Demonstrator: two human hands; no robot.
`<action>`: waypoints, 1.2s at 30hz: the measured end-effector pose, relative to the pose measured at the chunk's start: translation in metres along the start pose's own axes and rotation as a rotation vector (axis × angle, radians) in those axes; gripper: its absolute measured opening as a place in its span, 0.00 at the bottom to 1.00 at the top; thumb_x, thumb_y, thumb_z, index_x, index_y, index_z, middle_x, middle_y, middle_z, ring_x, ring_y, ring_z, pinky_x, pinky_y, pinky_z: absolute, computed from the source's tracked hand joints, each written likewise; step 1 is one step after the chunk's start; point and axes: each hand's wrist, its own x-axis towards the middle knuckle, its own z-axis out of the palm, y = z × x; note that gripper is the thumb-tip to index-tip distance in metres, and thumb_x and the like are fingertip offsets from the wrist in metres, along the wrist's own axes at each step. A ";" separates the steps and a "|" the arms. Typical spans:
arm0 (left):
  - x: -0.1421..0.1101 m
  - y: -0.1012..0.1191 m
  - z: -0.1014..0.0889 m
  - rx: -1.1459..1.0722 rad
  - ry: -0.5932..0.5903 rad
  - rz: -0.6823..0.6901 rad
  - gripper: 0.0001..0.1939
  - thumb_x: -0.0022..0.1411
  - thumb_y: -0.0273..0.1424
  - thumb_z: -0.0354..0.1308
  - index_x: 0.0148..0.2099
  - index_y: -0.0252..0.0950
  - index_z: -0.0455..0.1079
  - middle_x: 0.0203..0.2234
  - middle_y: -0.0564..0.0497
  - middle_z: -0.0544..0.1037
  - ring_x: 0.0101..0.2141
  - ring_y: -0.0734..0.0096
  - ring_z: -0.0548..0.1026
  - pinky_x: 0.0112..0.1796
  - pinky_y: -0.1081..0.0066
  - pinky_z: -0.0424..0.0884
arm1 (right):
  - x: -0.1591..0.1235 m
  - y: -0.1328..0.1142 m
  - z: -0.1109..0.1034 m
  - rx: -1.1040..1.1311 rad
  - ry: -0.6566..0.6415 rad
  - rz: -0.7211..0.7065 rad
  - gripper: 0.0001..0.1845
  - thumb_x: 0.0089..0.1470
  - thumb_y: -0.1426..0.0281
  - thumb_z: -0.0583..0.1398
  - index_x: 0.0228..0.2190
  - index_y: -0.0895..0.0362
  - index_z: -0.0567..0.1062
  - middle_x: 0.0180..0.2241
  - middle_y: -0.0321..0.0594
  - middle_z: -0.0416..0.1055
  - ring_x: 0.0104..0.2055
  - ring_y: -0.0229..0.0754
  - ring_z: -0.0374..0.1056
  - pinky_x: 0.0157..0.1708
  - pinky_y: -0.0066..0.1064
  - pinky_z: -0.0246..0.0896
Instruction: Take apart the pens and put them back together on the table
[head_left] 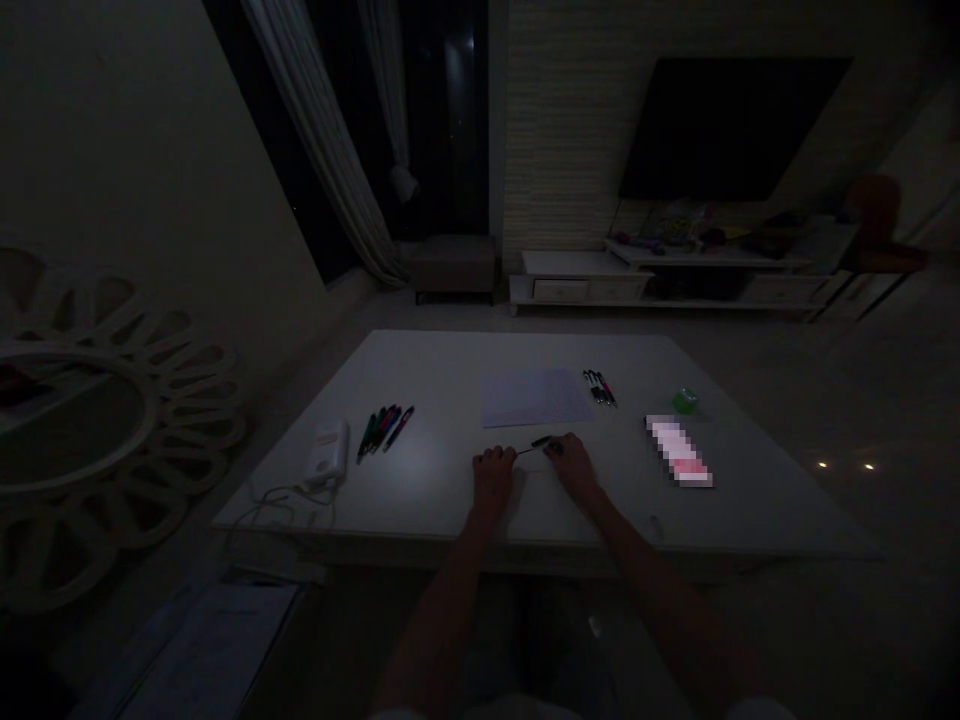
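Observation:
Near the front of the white table, my left hand [493,478] is closed, pinching the end of a thin dark stick [526,450] that looks like a pen refill. The stick points right, towards my right hand [573,465], whose fingers are closed on a small dark piece [553,447], perhaps a pen part. A short black piece [541,441], like a pen cap or barrel, shows just beyond the fingertips; whether it is held or lying there I cannot tell. Beyond my hands lies a sheet of paper [534,397], with faint marks on it.
Several pens [382,430] lie left, and more pens [600,388] right of the paper. A white box-like device [328,452] with cables [281,497] sits at the left edge. A lit phone [679,450] and a green container [684,401] are on the right. The room is dim.

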 end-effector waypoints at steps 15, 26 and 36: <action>0.000 0.000 -0.003 0.036 -0.089 0.056 0.10 0.66 0.29 0.47 0.47 0.40 0.65 0.39 0.47 0.70 0.42 0.63 0.66 0.41 0.64 0.57 | -0.002 -0.015 -0.002 0.345 -0.113 -0.053 0.09 0.49 0.64 0.58 0.29 0.55 0.76 0.31 0.40 0.76 0.33 0.41 0.69 0.37 0.33 0.63; 0.000 -0.001 0.000 0.018 -0.089 0.084 0.10 0.66 0.29 0.46 0.47 0.41 0.65 0.39 0.48 0.70 0.42 0.63 0.66 0.41 0.63 0.57 | 0.001 -0.012 -0.010 0.360 -0.194 -0.073 0.09 0.49 0.65 0.58 0.28 0.56 0.77 0.30 0.41 0.76 0.32 0.41 0.70 0.35 0.33 0.64; 0.000 -0.002 0.005 0.009 -0.092 0.112 0.11 0.67 0.30 0.45 0.48 0.41 0.65 0.39 0.48 0.71 0.42 0.64 0.66 0.42 0.63 0.57 | 0.009 -0.021 -0.001 0.340 -0.383 -0.135 0.13 0.45 0.68 0.61 0.36 0.55 0.78 0.29 0.39 0.75 0.31 0.41 0.70 0.34 0.32 0.64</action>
